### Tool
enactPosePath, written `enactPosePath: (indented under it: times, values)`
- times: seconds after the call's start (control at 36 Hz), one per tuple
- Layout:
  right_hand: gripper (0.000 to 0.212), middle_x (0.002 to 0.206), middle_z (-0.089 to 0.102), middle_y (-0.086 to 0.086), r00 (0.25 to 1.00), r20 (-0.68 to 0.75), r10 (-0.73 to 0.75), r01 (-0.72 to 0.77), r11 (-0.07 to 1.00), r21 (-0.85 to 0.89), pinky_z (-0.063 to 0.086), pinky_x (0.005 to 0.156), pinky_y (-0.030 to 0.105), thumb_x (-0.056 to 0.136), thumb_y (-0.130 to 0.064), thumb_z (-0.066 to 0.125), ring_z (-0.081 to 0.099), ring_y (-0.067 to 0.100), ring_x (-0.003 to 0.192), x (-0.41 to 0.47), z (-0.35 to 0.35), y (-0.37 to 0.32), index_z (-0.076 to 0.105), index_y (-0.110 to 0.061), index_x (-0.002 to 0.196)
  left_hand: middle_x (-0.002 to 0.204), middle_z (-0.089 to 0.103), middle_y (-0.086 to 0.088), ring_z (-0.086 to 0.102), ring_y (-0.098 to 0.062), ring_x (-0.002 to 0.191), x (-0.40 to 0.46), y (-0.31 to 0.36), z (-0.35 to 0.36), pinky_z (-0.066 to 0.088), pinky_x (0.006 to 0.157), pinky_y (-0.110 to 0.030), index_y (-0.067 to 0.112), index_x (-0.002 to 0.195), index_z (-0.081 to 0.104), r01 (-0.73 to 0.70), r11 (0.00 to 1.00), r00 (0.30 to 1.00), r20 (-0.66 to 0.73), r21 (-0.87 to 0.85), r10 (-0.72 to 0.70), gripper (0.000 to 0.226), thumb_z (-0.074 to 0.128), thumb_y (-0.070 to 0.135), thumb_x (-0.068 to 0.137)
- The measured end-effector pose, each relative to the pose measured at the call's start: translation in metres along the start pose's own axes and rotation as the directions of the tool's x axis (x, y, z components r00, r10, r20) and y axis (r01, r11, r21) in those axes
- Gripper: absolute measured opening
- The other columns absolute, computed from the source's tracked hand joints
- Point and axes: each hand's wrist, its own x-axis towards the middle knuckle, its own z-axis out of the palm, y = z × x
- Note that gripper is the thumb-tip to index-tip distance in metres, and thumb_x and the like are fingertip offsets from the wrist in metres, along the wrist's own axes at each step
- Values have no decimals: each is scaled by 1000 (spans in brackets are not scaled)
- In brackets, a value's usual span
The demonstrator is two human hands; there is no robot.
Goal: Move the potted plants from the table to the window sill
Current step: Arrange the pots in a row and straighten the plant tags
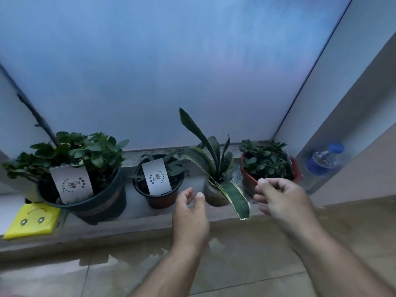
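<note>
Several potted plants stand in a row on the window sill (137,213). At the left is a big dark green pot (102,200) with a leafy plant and a white card. Beside it is a small brown pot (159,199) with a card. A long-leaved plant in a pale pot (214,195) stands right of centre, one leaf drooping over the sill edge. A red pot (248,181) with a leafy plant is at the right. My left hand (189,213) hovers open just left of the pale pot. My right hand (280,200) is in front of the red pot, fingers loosely curled, empty.
A frosted window pane (171,71) rises behind the pots. A yellow packet (32,221) with a smiley lies at the sill's left end. A water bottle (323,162) with a blue cap stands by the right wall. Below the sill is a tiled wall (214,264).
</note>
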Motion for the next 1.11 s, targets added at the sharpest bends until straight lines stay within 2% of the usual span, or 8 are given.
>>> enactPosePath:
  times: [0.17, 0.31, 0.44, 0.64, 0.69, 0.78, 0.97, 1.11]
  values:
    - [16, 74, 76, 3, 993, 115, 39, -43, 999, 25, 59, 85, 58, 93, -29, 68, 74, 30, 86, 31, -2, 15, 72, -18, 81, 130, 59, 10, 58, -12, 121, -8, 13, 19, 48, 107, -46, 40, 122, 52, 4, 997, 999, -42, 79, -1, 22, 54, 38, 101]
    - [14, 90, 72, 0, 960, 257, 112, -130, 990, 55, 55, 83, 43, 98, -31, 60, 69, 22, 90, 35, -7, 19, 65, -28, 86, 121, 59, 14, 58, -12, 119, -11, 34, 34, 48, 107, -46, 35, 121, 55, 50, 993, 993, -110, 110, -38, 21, 53, 39, 101]
    - [39, 51, 47, -18, 934, 329, 141, -172, 983, 66, 30, 59, 28, 102, -33, 50, 40, 10, 58, 43, -4, 20, 50, -22, 65, 121, 59, 15, 58, -11, 118, -8, 45, 49, 48, 108, -46, 33, 126, 54, 70, 991, 991, -121, 112, -56, 28, 54, 41, 99]
    - [38, 64, 38, -19, 899, 412, 148, -224, 964, 144, 27, 58, 22, 103, -45, 45, 31, -3, 62, 77, 18, 36, 48, -34, 67, 136, 55, 6, 52, -15, 126, 20, 23, 56, 42, 113, -46, 23, 142, 48, 110, 985, 989, -113, 133, -95, 47, 53, 43, 100]
    - [38, 74, 53, -19, 880, 451, 148, -231, 964, 134, 39, 69, 22, 101, -53, 44, 43, -5, 71, 82, 25, 46, 64, -28, 81, 128, 57, 9, 54, -13, 121, 26, 25, 63, 41, 114, -45, 22, 141, 48, 99, 990, 992, -85, 105, -91, 45, 52, 44, 101]
    - [68, 124, 71, -15, 853, 500, 151, -277, 942, 187, 43, 110, 39, 82, -75, 48, 61, 3, 119, 86, 34, 52, 68, -30, 128, 112, 63, 16, 58, -2, 104, 34, 24, 67, 43, 107, -39, 25, 128, 54, 106, 992, 994, -22, 75, -105, 32, 49, 44, 102]
    - [87, 141, 61, -18, 864, 495, 94, -268, 918, 294, 35, 118, 43, 65, -90, 56, 54, 6, 133, 78, 40, 48, 61, -40, 136, 114, 66, 15, 57, 5, 100, 42, 26, 60, 43, 94, -32, 28, 111, 60, 99, 993, 994, 45, 62, -102, 27, 42, 46, 104]
    - [65, 153, 49, -10, 863, 479, 159, -294, 930, 221, 29, 122, 45, 96, -66, 43, 43, 12, 142, 63, 35, 34, 48, -28, 149, 107, 79, 4, 75, -11, 95, 47, 29, 50, 56, 82, -30, 19, 117, 69, 255, 957, 954, 194, -135, -227, 43, 36, 43, 107]
